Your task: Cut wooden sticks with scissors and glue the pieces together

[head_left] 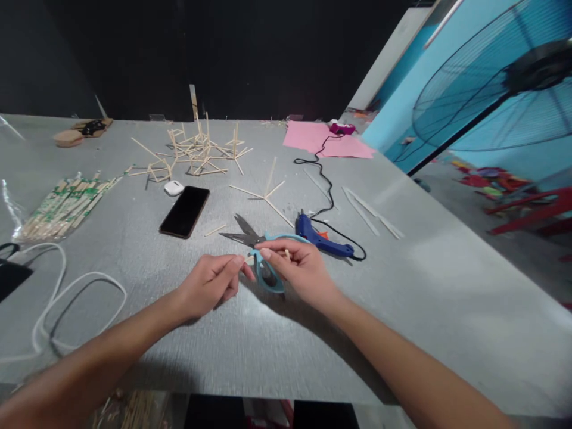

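head view: a stick [249, 259] is pinched by the left hand [214, 280], beside the scissors [253, 239]. a bit [287, 255] is held by the right hand [307, 269], at the scissors' handles; whether those are gripped cannot be told. skin could be nicked if the blades are bumped.

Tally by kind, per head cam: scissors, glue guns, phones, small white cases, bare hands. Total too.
Scissors: 1
Glue gun: 1
Phone: 1
Small white case: 1
Bare hands: 2 (left hand, right hand)
Total: 6
Black item at the left edge is cut off and unclear, so not counted.
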The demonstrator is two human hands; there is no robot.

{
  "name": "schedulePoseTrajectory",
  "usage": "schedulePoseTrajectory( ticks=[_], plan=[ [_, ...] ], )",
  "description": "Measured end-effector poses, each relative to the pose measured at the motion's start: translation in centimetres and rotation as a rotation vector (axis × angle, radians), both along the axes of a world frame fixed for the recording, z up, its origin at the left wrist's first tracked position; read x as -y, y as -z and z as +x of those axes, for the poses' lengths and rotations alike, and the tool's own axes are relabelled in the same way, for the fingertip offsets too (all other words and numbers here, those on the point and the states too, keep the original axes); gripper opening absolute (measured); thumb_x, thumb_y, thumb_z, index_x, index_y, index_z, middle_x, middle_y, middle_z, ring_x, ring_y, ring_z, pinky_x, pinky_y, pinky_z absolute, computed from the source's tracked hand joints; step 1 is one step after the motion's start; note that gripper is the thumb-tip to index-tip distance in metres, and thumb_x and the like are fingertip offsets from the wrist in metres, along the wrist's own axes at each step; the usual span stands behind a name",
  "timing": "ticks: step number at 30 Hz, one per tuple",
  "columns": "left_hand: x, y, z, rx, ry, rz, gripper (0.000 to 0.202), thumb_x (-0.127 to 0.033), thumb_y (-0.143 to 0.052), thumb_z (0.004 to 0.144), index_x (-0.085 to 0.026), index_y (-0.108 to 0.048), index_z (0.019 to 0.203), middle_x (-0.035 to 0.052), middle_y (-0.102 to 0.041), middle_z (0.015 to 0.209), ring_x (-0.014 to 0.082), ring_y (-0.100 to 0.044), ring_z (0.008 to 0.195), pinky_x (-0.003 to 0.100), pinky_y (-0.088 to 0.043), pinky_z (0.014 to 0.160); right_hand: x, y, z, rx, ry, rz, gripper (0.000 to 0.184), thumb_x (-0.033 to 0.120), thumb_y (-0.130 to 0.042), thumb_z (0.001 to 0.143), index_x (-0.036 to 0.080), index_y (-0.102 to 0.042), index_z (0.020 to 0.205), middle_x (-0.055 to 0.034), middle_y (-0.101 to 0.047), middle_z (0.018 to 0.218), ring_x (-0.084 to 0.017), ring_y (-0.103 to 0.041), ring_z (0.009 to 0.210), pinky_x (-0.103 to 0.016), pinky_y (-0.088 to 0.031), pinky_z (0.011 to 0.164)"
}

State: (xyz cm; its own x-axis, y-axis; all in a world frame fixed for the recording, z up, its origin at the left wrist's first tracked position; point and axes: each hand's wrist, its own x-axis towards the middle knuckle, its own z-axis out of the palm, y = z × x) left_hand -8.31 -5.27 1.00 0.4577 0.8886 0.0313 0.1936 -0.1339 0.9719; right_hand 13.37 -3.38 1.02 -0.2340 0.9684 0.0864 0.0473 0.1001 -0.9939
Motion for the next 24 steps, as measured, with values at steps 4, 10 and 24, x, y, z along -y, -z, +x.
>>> schedulePoseTrajectory(
  ticks=[4,10,24],
  plan=[
    [-0.05,-0.12,0.02,0.004,0.007,-0.007,0.055,-0.055,-0.039,0.110,-0.017,-0.068,0.083,-0.0055,-0.049,0.048,0.0107,-0.042,0.045,0.025,-0.040,0.050,0.21,0.05,-0.15,0.062,0.001,0.070,0.031,0.047,-0.074,0.088,0.019,-0.085,0.096,0.0057,-0.041,0.056,-0.009,-0.030,0.053,-0.025,-0.025,0.048],
    [-0.11,-0.31,0.18,-0.011,0.000,0.000,0.056,-0.054,-0.039,0.109,-0.017,-0.066,0.076,-0.0061,-0.047,0.045,0.0101,-0.042,0.044,0.025,-0.041,0.052,0.47,0.21,-0.25,0.096,0.016,0.154,0.024,0.042,-0.074,0.089,0.023,-0.086,0.096,0.0060,-0.042,0.053,-0.009,-0.029,0.050,-0.024,-0.023,0.045],
    [-0.12,-0.55,0.37,-0.086,0.037,0.020,0.052,-0.052,-0.040,0.109,-0.017,-0.066,0.081,-0.0076,-0.043,0.047,0.0094,-0.038,0.042,0.024,-0.037,0.049,0.69,0.09,-0.27,0.151,-0.037,0.193,0.022,0.040,-0.071,0.092,0.020,-0.079,0.089,0.0079,-0.036,0.052,-0.009,-0.025,0.048,-0.025,-0.020,0.046]
  ],
)
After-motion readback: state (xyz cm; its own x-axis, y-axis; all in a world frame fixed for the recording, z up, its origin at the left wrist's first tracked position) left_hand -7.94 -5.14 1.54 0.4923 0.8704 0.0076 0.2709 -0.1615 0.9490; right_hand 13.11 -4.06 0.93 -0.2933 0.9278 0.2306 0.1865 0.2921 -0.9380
